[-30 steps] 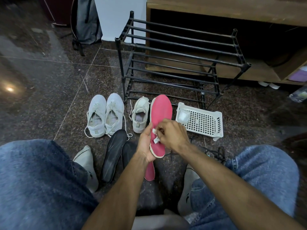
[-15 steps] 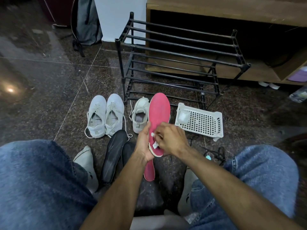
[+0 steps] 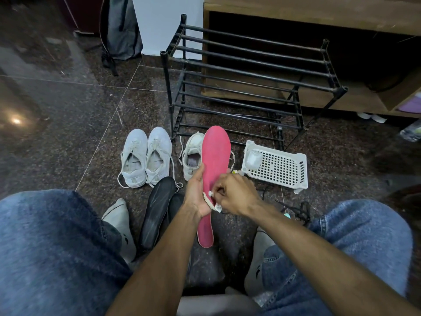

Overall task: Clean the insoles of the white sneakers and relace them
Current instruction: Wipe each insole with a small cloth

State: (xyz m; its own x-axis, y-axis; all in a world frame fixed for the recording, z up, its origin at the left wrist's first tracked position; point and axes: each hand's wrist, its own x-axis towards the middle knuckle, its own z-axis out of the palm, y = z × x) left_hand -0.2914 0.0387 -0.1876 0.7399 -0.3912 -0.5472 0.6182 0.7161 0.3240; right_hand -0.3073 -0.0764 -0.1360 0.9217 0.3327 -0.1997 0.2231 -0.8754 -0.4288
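My left hand (image 3: 197,192) grips a pink insole (image 3: 215,156) by its left edge, holding it upright over the floor. My right hand (image 3: 237,193) pinches a small white wipe (image 3: 216,206) against the insole's lower end. A second pink insole (image 3: 205,229) lies on the floor below it. A pair of white sneakers (image 3: 147,157) stands to the left, and a third white sneaker (image 3: 192,156) sits partly hidden behind the held insole. Two black insoles (image 3: 157,208) lie on the floor near my left knee.
A white perforated plastic tray (image 3: 276,167) holding a small white pouch lies right of the insole. Behind it stands a black metal shoe rack (image 3: 250,87), with a wooden cabinet (image 3: 319,14) beyond. Black laces (image 3: 300,210) lie by my right knee. A grey backpack (image 3: 120,28) leans at the back.
My right hand has slid the wipe down the insole toward its lower end. My left hand has shifted its grip slightly and the insole has moved a little up.
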